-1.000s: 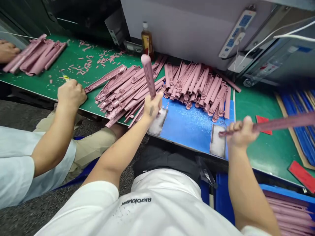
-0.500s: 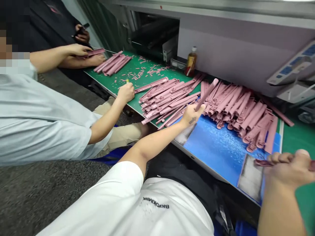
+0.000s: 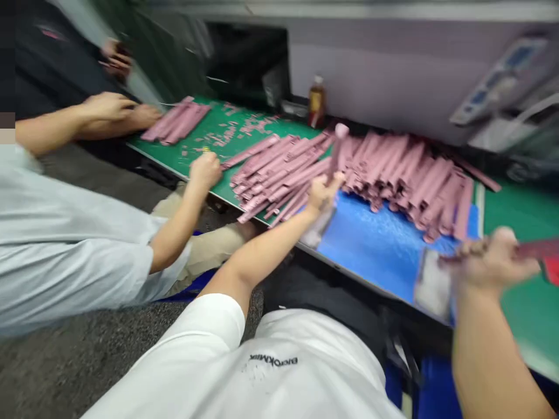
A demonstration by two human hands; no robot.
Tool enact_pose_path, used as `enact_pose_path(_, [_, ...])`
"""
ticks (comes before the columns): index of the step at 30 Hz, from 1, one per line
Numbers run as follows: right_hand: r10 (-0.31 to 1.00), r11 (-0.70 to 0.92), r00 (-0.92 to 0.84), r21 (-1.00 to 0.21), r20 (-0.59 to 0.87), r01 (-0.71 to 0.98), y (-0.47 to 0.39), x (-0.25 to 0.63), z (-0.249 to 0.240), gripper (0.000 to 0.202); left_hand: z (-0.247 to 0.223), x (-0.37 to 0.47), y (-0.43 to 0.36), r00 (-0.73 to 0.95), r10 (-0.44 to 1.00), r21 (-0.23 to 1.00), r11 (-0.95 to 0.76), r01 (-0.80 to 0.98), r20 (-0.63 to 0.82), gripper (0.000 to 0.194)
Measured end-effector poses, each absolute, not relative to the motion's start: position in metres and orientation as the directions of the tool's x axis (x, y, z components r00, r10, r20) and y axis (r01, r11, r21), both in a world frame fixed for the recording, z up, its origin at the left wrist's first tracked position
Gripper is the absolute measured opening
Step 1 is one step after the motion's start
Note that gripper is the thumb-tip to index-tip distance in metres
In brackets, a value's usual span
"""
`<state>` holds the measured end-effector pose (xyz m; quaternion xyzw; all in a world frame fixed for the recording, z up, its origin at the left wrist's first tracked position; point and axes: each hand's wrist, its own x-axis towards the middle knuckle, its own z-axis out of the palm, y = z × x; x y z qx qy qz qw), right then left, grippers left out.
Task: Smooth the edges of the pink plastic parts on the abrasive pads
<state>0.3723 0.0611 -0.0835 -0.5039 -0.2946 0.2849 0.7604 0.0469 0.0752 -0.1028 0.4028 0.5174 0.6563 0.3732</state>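
Note:
My left hand [image 3: 324, 192] is closed around a long pink plastic strip [image 3: 336, 148], which stands tilted up above the pile. At the right, my right hand [image 3: 491, 262], blurred by motion, is wrapped round another pink plastic strip [image 3: 535, 249]; its ends stick out on both sides of the fist. A large heap of pink strips [image 3: 393, 169] lies behind a blue mat [image 3: 371, 250] strewn with fine shavings. To the left of my left hand, more pink strips [image 3: 279, 169] lie in a loose stack.
A co-worker in a pale shirt [image 3: 87, 250] sits at my left, one hand [image 3: 205, 170] beside the stack. Pink scraps [image 3: 227, 132] litter the green table [image 3: 502, 215]. A bottle [image 3: 317, 102] and a power strip [image 3: 498, 81] are at the back. A red object [image 3: 551, 269] shows at the right edge.
The view has swung, so the table scene sits further left. My right hand has risen slightly, and more of its strip shows. Both hands keep their strips.

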Motion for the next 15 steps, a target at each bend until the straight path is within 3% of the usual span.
enact_pose_path(2, [0.724,0.442,0.599,-0.897,0.34,-0.025,0.063,0.376,-0.089,0.073,-0.11,0.045,0.076,-0.391,0.901,0.961,-0.251,-0.112,0.19,0.081])
enact_pose_path(5, [0.832,0.418,0.398,-0.908,0.387,0.01,0.058,0.379,-0.099,0.082,-0.12,0.041,0.078,-0.328,0.901,0.926,-0.346,-0.15,0.284,0.084])
enact_pose_path(9, [0.761,0.493,0.483,-0.87,0.433,0.002,0.056,0.38,-0.104,0.081,-0.119,0.041,0.078,-0.414,0.869,0.925,-0.355,-0.137,0.272,0.082])
enact_pose_path(11, [0.781,0.471,0.486,-0.881,0.392,-0.046,0.059,0.385,-0.104,0.082,-0.116,0.04,0.076,-0.408,0.885,0.943,-0.303,-0.138,0.225,0.077])
enact_pose_path(15, [0.861,0.242,0.48,-0.966,0.172,-0.088,0.082,0.399,-0.103,0.085,-0.116,0.028,0.09,-0.368,0.929,0.994,-0.081,-0.074,0.049,0.057])
